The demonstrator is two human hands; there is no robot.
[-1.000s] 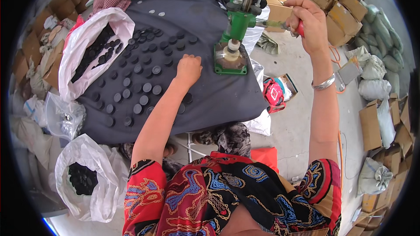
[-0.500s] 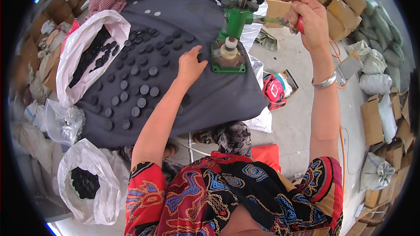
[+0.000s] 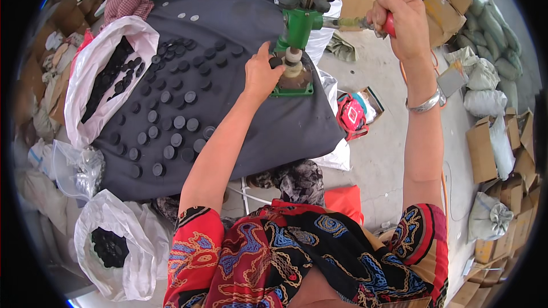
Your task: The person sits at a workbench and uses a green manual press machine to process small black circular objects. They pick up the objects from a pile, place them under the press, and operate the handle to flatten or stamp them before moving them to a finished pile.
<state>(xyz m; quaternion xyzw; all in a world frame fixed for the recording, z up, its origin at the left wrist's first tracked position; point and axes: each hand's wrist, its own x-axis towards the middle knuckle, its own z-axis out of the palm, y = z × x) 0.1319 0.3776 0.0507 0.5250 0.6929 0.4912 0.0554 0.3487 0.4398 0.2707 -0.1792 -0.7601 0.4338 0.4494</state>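
Brown cartons [image 3: 439, 0] (stacked) behind press [image 3: 297, 28]

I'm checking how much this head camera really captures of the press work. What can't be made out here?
- Head view: the piece at the green press, under its ram, is hidden by the left hand; a grip cannot be confirmed.
- The red lever handle is mostly covered by the right hand.
- The press top is cut off by the upper edge.
- The dark caps are too small for detail.
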